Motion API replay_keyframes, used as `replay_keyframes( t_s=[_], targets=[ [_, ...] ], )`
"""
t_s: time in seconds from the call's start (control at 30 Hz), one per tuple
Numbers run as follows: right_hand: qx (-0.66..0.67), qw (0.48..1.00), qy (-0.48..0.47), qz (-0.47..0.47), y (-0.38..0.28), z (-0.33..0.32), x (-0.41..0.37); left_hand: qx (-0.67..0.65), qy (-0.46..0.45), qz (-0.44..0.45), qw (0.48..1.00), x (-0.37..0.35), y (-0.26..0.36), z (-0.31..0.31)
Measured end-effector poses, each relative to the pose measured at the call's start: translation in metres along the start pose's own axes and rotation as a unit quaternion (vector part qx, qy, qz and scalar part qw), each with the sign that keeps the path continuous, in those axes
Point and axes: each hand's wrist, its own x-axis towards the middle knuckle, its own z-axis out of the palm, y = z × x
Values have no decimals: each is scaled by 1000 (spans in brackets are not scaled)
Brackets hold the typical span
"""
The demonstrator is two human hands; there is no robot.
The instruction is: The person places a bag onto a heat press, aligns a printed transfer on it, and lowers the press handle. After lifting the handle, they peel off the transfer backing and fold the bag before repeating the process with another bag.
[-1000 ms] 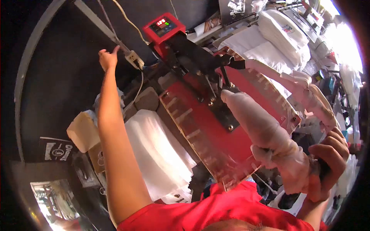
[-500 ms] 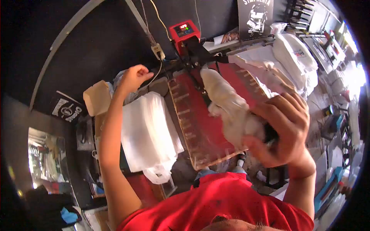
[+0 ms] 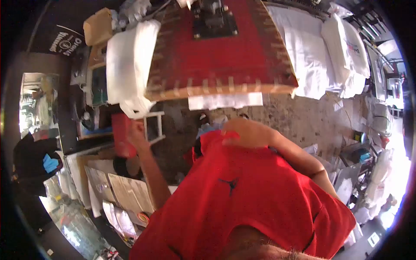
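A large red plate (image 3: pixel 242 56) with a worn, taped-looking edge fills the top centre, with a black metal mount (image 3: pixel 214 21) on it. A white sheet (image 3: pixel 225 101) sticks out under its front edge. My left hand (image 3: pixel 136 133), smeared by motion, is over the floor area at the left, in front of a red object (image 3: pixel 122 141). My right hand (image 3: pixel 246 133) is at the front of the red shirt (image 3: pixel 268 186), below the plate; its fingers are blurred. Whether either hand holds anything is not clear.
Stacked white material (image 3: pixel 130 65) lies left of the plate, by an open cardboard box (image 3: pixel 98 27). White fabric (image 3: pixel 303 56) and white bags (image 3: pixel 344 52) are at the right. A light frame (image 3: pixel 154 128) stands below left. Flat boards (image 3: pixel 130 190) lean at the lower left.
The view has tilted downward, moving the plate up in the frame. My right hand has left the cloth-wrapped handle and come to the shirt. My left hand has dropped lower.
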Motion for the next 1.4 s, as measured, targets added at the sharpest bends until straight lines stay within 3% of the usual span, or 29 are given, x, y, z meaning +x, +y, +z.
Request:
replay_keyframes(
  t_s=[0.07, 0.1, 0.17, 0.3, 0.37, 0.43, 0.5, 0.53, 0.57, 0.6, 0.63, 0.67, 0.7, 0.73, 0.77, 0.8, 0.93, 0.97, 1.0, 1.03, 1.1, 1.13, 1.17, 1.2, 1.23, 1.27, 1.33, 1.37, 1.4],
  targets=[
    [3, 991, 119, 53, 59, 23, -6, -262, -43, -211, 941, -48, 2, 66],
    [11, 981, 169, 99, 80, 29, -10, -235, -96, -249, 935, -60, 36, 79],
    [22, 943, 264, 202, 99, 26, -15, -148, -111, -23, 982, -79, 54, 117],
    [-117, 900, 387, 161, 125, -3, -17, -206, -66, 114, 970, -40, 107, 130],
    [-150, 877, 434, 141, 131, -7, -13, -122, -74, 174, 974, -25, 104, 137],
    [-79, 906, 364, 202, 104, -18, -13, -153, -79, 134, 976, -13, 94, 141],
    [-73, 969, 125, 198, 83, -28, -22, -232, -64, 17, 971, 3, 55, 163],
    [-204, 977, -26, 54, 34, -42, -25, -282, -32, -56, 957, 12, 16, 177],
    [-15, 993, -58, 99, -16, -56, -36, -297, 52, -65, 951, 21, -13, 174],
    [-27, 998, -58, 9, -62, -71, -43, -402, 91, -120, 903, 32, -14, 140],
    [-39, 994, -59, -79, -105, -91, -51, -123, 249, 139, 950, 56, -62, 143],
    [-62, 988, -28, -141, -145, -117, -59, -187, 196, 12, 962, 72, -70, 118],
    [-90, 975, 4, -204, -183, -142, -65, -60, 225, 66, 970, 102, -76, 96],
    [-98, 956, 53, -272, -218, -165, -64, -90, 290, 117, 946, 124, -53, 73],
    [-128, 940, 136, -286, -246, -184, -62, -403, 173, -63, 896, 148, -45, 61],
    [-152, 916, 218, -299, -270, -199, -57, -428, 181, -104, 879, 165, 8, 32],
    [-406, 703, 469, -347, -335, -254, 29, -518, 107, 56, 847, 259, 83, 16],
    [-457, 655, 492, -348, -345, -265, 54, -507, 83, 78, 854, 284, 98, 19],
    [-497, 610, 514, -341, -352, -274, 79, -462, 88, 165, 867, 312, 111, 26],
    [-544, 577, 520, -319, -357, -286, 103, -492, 52, 189, 848, 336, 122, 37],
    [-546, 577, 550, -259, -349, -312, 152, -595, -18, 140, 791, 401, 136, 89],
    [-483, 641, 573, -164, -354, -316, 168, -526, -70, 167, 831, 420, 149, 92],
    [-508, 606, 601, -113, -357, -322, 182, -505, -29, 226, 832, 447, 160, 120],
    [-405, 688, 602, 17, -383, -315, 191, -426, -43, 252, 868, 462, 180, 119],
    [-480, 651, 586, -55, -379, -338, 194, -426, -24, 294, 855, 476, 203, 122],
    [-416, 658, 627, 4, -383, -350, 204, -350, -23, 323, 879, 499, 221, 130],
    [-543, 548, 634, 50, -375, -340, 226, -314, -9, 374, 873, 538, 243, 156],
    [-515, 591, 621, 8, -369, -380, 215, -285, -34, 387, 876, 563, 251, 170],
    [-583, 539, 600, -102, -363, -369, 234, -247, -12, 423, 872, 587, 258, 195]
  ],
)
